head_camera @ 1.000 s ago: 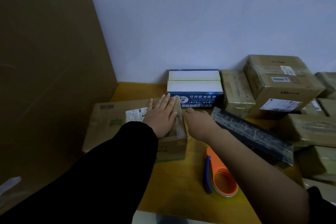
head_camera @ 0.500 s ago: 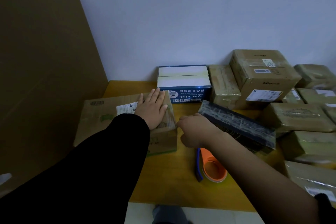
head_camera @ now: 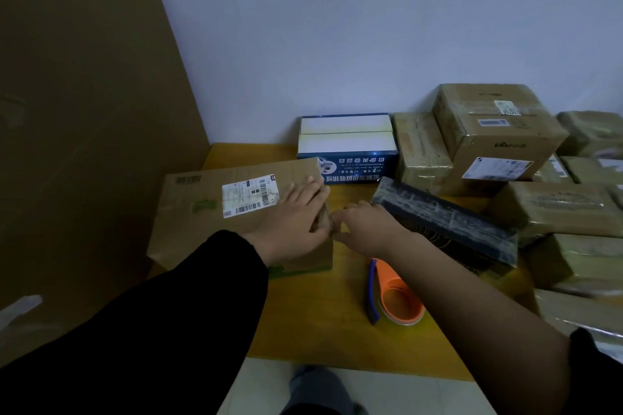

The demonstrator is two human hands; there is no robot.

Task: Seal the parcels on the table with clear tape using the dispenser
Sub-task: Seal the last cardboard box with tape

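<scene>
Parcel (head_camera: 202, 236) right edge | left hand (head_camera: 293, 222) flat on top | right hand (head_camera: 367, 227) curled beside it, hold unclear | dispenser (head_camera: 397, 300) near

A single wide-angle camera, worn on the person's head, looked forward and down across the yellow table (head_camera: 303, 330), close above both forearms. The left hand (head_camera: 293, 222) and right hand (head_camera: 367, 229) sat near mid-frame, the wall (head_camera: 337, 27) filled the upper half, and a strip of floor (head_camera: 263, 381) showed at the bottom edge.
</scene>
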